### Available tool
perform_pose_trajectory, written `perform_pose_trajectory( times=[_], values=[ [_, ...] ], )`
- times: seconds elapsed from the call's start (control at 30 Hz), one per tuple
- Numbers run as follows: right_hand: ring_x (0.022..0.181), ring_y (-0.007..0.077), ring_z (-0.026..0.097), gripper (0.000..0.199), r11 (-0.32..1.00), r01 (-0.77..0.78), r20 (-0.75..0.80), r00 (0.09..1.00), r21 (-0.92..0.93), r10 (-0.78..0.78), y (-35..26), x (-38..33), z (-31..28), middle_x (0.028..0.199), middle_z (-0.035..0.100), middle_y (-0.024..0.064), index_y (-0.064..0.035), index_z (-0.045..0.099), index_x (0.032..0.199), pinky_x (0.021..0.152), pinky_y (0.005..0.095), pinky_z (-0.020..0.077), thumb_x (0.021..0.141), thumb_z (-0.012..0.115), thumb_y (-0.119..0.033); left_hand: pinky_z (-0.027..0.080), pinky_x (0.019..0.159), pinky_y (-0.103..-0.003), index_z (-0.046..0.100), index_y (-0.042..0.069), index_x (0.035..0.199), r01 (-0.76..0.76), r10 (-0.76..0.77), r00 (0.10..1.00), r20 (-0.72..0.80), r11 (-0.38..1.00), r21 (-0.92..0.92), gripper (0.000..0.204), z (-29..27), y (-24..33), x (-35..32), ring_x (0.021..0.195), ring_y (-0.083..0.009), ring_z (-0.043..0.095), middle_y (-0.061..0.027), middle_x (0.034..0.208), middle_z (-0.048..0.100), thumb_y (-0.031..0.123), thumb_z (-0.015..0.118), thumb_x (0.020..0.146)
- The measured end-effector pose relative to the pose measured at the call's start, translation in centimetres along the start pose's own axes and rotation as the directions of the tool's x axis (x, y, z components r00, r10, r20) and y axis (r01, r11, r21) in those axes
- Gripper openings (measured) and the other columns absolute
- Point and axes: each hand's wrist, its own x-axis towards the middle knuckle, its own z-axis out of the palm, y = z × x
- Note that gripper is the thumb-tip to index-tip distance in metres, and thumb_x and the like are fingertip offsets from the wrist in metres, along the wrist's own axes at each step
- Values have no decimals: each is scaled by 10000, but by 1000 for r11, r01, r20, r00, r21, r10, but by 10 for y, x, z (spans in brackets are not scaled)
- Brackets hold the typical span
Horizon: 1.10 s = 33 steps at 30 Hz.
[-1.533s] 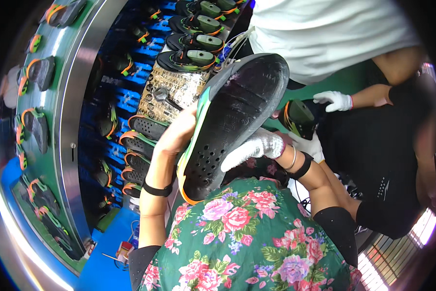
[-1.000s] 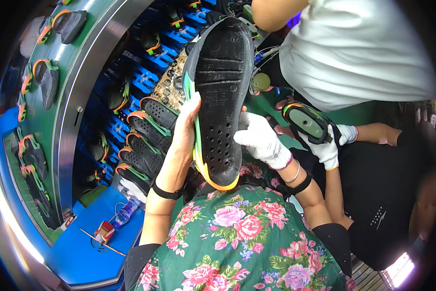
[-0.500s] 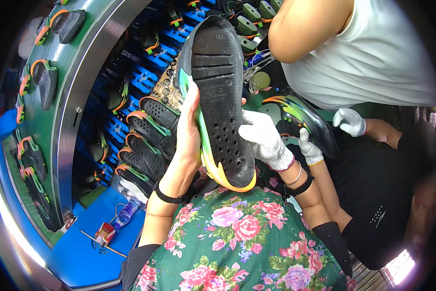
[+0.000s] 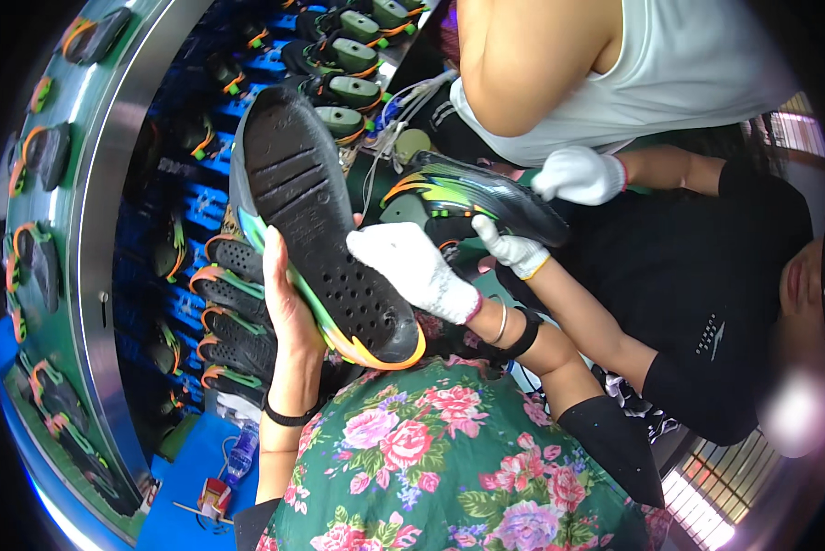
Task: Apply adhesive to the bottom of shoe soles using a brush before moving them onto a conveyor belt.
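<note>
A black shoe sole (image 4: 302, 216) with a green and orange rim is held up before me. Its hollow side faces me, with grooves at the far end and small holes towards the near end. My bare left hand (image 4: 288, 298) grips its left edge, thumb along the coloured rim and most fingers hidden behind. In a white knitted glove, my right hand (image 4: 417, 269) holds the right edge, its fingertips over the inner face; part of its grasp is hidden.
To the right, a co-worker's gloved hands (image 4: 578, 174) hold a black and green shoe (image 4: 477, 197). Another person in a white top (image 4: 651, 83) stands beyond. Several soles (image 4: 238, 298) lie at left by the blue rack; a green conveyor (image 4: 82, 193) carries more. A purple bottle (image 4: 241, 455) lies below.
My hands and the sole have shifted left and a little down in view, and the sole tilts further left. My gloved hand now reaches further over its inner face. The co-worker's right-side hand has moved onto the shoe.
</note>
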Motion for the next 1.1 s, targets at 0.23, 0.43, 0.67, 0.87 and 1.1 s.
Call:
perform_pose_trajectory(
  times=[0.23,0.43,0.67,0.87,1.1],
  values=[
    [895,342,683,322,987,-161,32,987,-4,161,3,6,-9,1015,695,196,18,619,1221,773,388,545,925,538,-81,482,1014,-374,467,46,1424,52,13,909,-416,988,145,619,17,-13,14,1165,-284,618,-162,1328,598,501,468,1004],
    [974,225,672,318,507,-430,4,765,747,644,19,-37,-12,1088,720,132,30,608,1258,858,347,525,982,540,-112,590,822,-389,486,23,1396,164,-160,963,-215,987,-3,705,37,2,38,949,-276,702,-225,1161,671,592,429,984],
    [771,228,710,392,990,-94,-199,977,-109,71,-29,-7,-80,1070,715,180,3,614,1293,722,331,568,904,585,-40,621,752,-441,465,19,1406,296,-302,948,-101,953,-69,749,38,-8,57,873,-271,714,-207,1117,670,633,375,987],
    [711,234,680,342,990,-5,-217,976,-144,-26,-25,1,-87,908,726,111,-73,708,1170,652,339,544,843,607,-84,616,769,-410,470,18,1412,292,-286,955,-78,953,80,724,48,-6,67,997,-321,695,-181,1243,636,604,368,999],
    [738,251,691,260,969,-175,-78,983,-175,164,-25,8,-93,1035,744,138,29,714,1066,724,334,547,876,544,-21,613,767,-376,461,28,1420,231,-219,971,-97,961,150,689,47,-13,82,964,-229,692,-156,1263,632,574,410,1003]
  ],
)
